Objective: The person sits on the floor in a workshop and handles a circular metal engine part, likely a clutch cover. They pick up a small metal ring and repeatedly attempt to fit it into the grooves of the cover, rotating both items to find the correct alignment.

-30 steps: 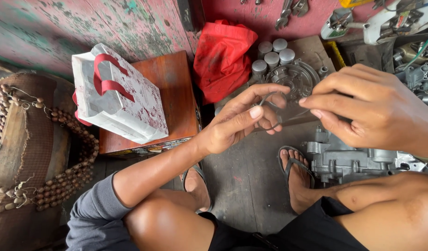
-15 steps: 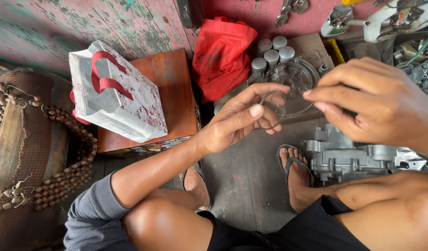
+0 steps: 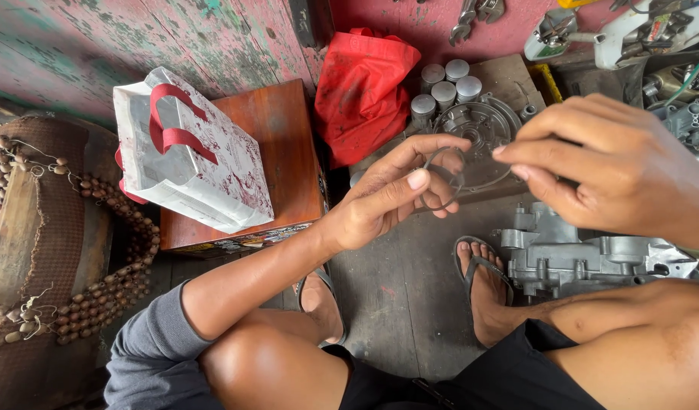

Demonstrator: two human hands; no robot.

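While the left hand (image 3: 387, 201) pinches a thin dark ring (image 3: 443, 179) at centre frame, right hand (image 3: 608, 163) at three o'clock, fingers curled empty beside it, round engine cover (image 3: 479, 140) behind, white paper bag (image 3: 186, 163) at nine o'clock

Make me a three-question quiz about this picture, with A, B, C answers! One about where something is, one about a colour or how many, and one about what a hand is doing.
1. Where does the white paper bag lie?
A. on the brown wooden box
B. on the grey engine case
C. in the person's lap

2. What colour is the plastic bag by the wall?
A. blue
B. red
C. green

3. What is the left hand doing?
A. lying flat on the floor
B. making a closed fist
C. pinching a thin dark ring

Answers:
1 A, the bag rests on the box top.
2 B, it is plainly bright red.
3 C, thumb and fingers grip the ring, with the right hand close beside it.
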